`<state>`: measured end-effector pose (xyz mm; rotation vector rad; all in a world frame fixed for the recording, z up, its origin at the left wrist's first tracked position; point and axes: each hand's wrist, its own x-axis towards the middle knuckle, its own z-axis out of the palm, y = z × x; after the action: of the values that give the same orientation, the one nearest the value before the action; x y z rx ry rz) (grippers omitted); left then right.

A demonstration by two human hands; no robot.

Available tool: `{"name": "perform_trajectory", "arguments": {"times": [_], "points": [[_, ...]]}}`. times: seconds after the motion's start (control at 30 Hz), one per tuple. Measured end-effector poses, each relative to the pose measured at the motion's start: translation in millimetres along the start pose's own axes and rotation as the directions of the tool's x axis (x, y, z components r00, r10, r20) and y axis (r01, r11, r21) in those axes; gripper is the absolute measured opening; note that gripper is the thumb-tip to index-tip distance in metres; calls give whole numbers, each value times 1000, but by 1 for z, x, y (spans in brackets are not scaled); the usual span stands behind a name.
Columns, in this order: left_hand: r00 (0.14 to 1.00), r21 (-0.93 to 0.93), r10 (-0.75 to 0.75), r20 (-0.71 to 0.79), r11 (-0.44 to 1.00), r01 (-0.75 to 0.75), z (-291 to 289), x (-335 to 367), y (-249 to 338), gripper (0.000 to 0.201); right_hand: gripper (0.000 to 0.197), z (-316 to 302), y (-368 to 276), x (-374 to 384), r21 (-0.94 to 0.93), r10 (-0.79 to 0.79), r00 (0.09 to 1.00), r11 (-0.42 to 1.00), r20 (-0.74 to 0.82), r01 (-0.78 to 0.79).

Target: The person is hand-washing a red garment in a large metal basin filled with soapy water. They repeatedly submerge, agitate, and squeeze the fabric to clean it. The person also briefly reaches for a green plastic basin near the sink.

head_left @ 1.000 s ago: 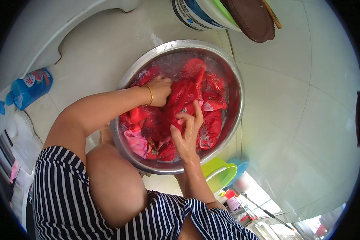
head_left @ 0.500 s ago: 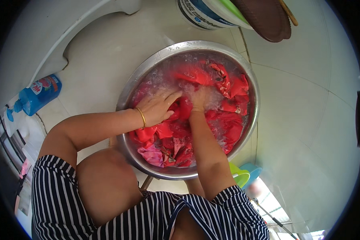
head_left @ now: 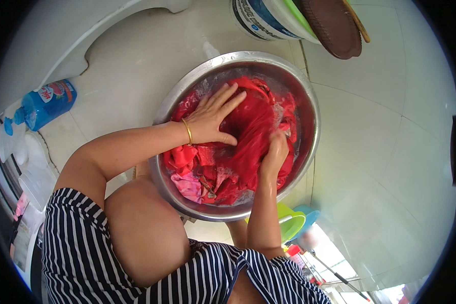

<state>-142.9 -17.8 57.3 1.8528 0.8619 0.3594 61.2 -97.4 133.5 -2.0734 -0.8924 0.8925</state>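
The right hand is closed on red cloth, toward the right side of a metal basin. The left hand is open, fingers spread, over the same cloth. The cloth lies in water. From here I see a blue bottle left of the basin and a white bucket beyond its far rim.
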Motion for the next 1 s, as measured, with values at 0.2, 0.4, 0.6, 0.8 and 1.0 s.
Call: {"name": "perform_trajectory", "arguments": {"times": [0.2,0.4,0.6,0.8,1.0], "points": [[982,183,46,181,980,-79,-3,0,8,100,46,11,12,-94,-327,-354,884,833,304,446],[980,224,-199,13,956,191,12,-1,-17,58,64,74,88,-31,-532,-354,924,760,143,373],[994,369,-82,-77,924,105,4,-11,-11,70,49,104,116,52,-828,-93,980,524,178,201],[973,277,-183,137,951,140,-4,-15,-9,117,39,95,38,93,-926,314,894,305,319,223],[979,-173,-180,95,965,195,2,5,-10,102,32,63,82,118,-148,344,935,923,-86,-354]]}}
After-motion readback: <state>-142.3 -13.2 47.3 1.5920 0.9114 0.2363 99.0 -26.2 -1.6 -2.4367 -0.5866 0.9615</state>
